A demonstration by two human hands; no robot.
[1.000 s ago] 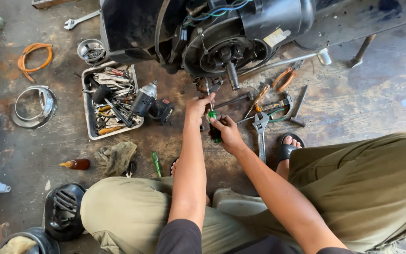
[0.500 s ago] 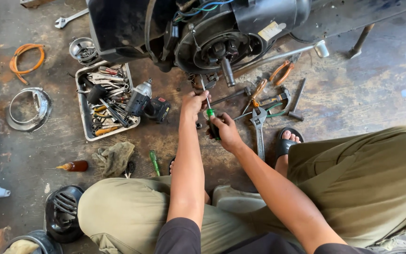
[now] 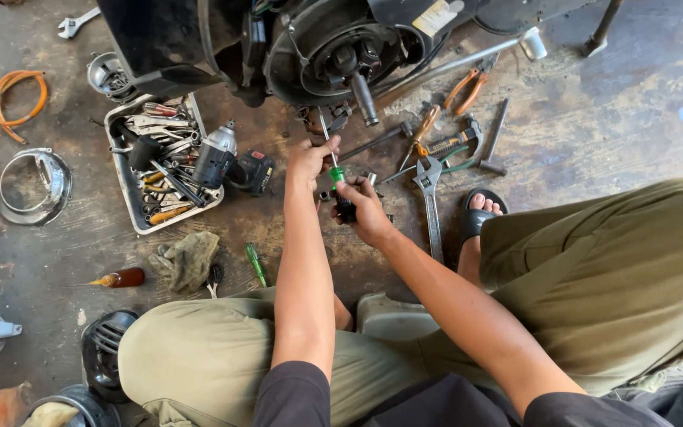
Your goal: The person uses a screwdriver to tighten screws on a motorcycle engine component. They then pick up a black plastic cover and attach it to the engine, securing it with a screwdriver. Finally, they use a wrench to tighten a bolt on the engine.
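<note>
Head view: right hand [image 3: 365,209] closed on a green-handled screwdriver [image 3: 337,178], left hand [image 3: 310,158] pinching its shaft below the engine [image 3: 341,55], above the floor [image 3: 594,119]; seating the tip appears underway, calling next for steady alignment.

The left hand [image 3: 310,158] pinches the thin metal shaft of a green-and-black-handled screwdriver [image 3: 337,180], while the right hand [image 3: 367,209] is wrapped around its black grip. Just beyond the hands sits a round dark metal engine housing with a protruding axle [image 3: 341,59]. Left of the left hand lie a black-and-grey cordless impact driver [image 3: 219,158] and a shallow metal tray of hand tools [image 3: 124,186]. Right of the right hand lies a long steel adjustable wrench [image 3: 430,202].
</note>
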